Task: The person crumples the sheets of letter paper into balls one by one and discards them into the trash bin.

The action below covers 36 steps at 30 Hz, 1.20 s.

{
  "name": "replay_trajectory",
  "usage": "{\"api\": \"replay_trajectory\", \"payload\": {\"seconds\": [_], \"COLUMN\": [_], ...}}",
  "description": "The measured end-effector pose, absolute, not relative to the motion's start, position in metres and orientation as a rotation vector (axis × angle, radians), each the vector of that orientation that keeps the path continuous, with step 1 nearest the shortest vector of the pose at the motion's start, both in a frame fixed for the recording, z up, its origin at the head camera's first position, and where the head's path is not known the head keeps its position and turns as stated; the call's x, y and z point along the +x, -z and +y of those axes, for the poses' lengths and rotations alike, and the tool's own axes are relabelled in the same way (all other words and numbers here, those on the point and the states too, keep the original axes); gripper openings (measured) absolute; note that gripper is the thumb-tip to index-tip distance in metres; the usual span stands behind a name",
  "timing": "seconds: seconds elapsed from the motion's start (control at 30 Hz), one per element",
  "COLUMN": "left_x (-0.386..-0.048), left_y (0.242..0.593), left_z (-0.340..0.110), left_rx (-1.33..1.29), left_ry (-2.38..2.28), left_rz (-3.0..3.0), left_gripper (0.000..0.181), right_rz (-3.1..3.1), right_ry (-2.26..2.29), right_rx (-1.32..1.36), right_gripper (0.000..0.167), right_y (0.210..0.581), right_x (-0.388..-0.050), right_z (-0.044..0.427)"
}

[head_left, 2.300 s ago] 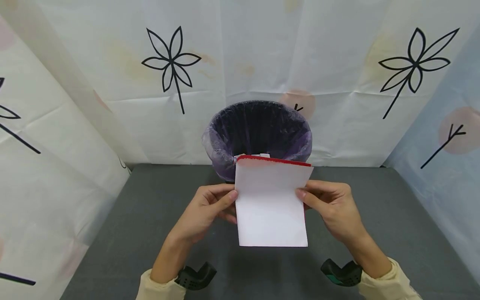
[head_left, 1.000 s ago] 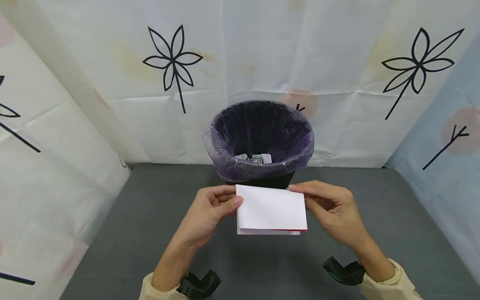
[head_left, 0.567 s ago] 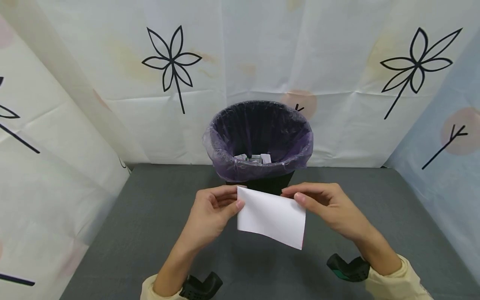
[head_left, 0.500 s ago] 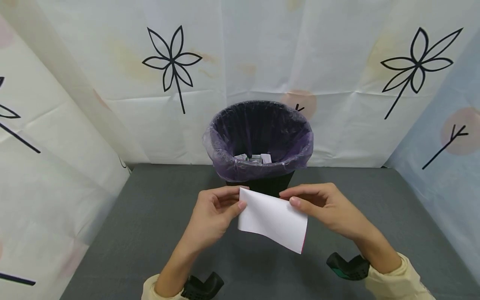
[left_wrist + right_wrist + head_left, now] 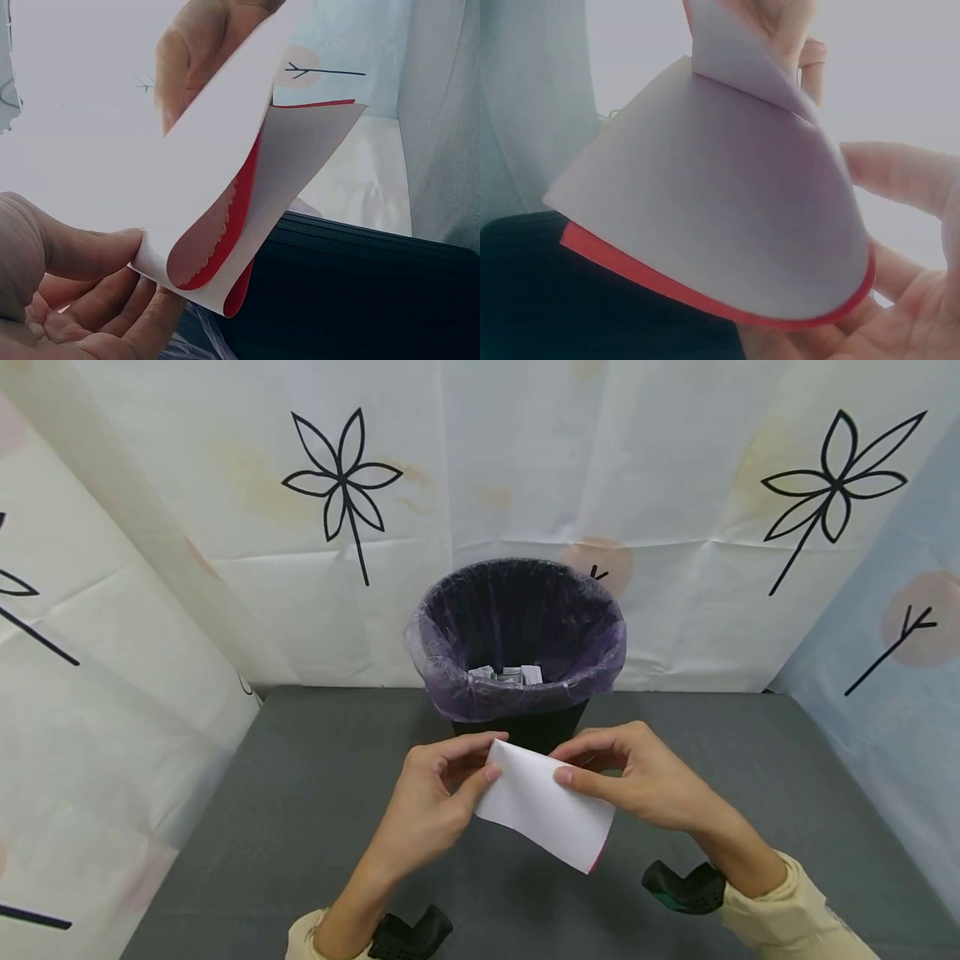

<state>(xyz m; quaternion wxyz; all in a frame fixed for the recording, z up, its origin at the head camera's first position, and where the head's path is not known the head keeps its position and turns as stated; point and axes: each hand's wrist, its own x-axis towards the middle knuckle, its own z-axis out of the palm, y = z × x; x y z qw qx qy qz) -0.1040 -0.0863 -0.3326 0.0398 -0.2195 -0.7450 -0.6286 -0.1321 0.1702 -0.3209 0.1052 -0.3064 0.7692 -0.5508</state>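
Pinching folded paper (image 5: 542,812) between them, left hand (image 5: 437,797) at one side, right hand (image 5: 639,779) opposite

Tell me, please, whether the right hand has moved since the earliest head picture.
Yes: judged against the bin, the right hand has shifted leftward in the head view, toward the left hand.

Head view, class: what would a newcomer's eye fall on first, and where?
First, the folded red-and-white paper sheet, pinched between the left hand and the right hand at lower centre. Next, just beyond it, the round black bin with a translucent purple plastic liner, pale pieces lying inside. Then the black-outlined flowers on the creased white backdrop, upper left and upper right.
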Motion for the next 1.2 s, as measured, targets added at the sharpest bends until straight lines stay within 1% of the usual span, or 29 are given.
{"api": "replay_trajectory", "payload": {"seconds": [0.3,0.5,0.67,0.87,0.97,1.07,1.2], "left_x": [-0.100,-0.102,-0.104,-0.103,-0.104,-0.106,-0.111], "left_y": [0.329,0.332,0.335,0.332,0.331,0.332,0.337], "left_z": [-0.085,-0.081,-0.079,-0.077,-0.078,-0.081,-0.087], "left_rx": [-0.678,-0.653,-0.616,-0.617,-0.631,-0.649,-0.646], "left_ry": [1.957,1.911,1.842,1.813,1.812,1.819,1.905], "left_rz": [-2.341,-2.316,-2.281,-2.278,-2.294,-2.319,-2.301], "left_gripper": [0.036,0.029,0.023,0.023,0.024,0.030,0.037], "right_rz": [2.336,2.326,2.342,2.340,2.380,2.423,2.392], "right_ry": [1.686,1.759,1.731,1.731,1.754,1.807,2.005], "right_rx": [-0.784,-0.770,-0.815,-0.920,-0.944,-0.934,-0.861], "right_gripper": [0.008,0.007,0.008,0.012,0.011,0.010,0.011], "right_y": [0.325,0.328,0.330,0.331,0.331,0.331,0.331], "right_x": [-0.131,-0.133,-0.134,-0.135,-0.134,-0.133,-0.130], "right_z": [0.166,0.164,0.163,0.162,0.161,0.160,0.159]}}
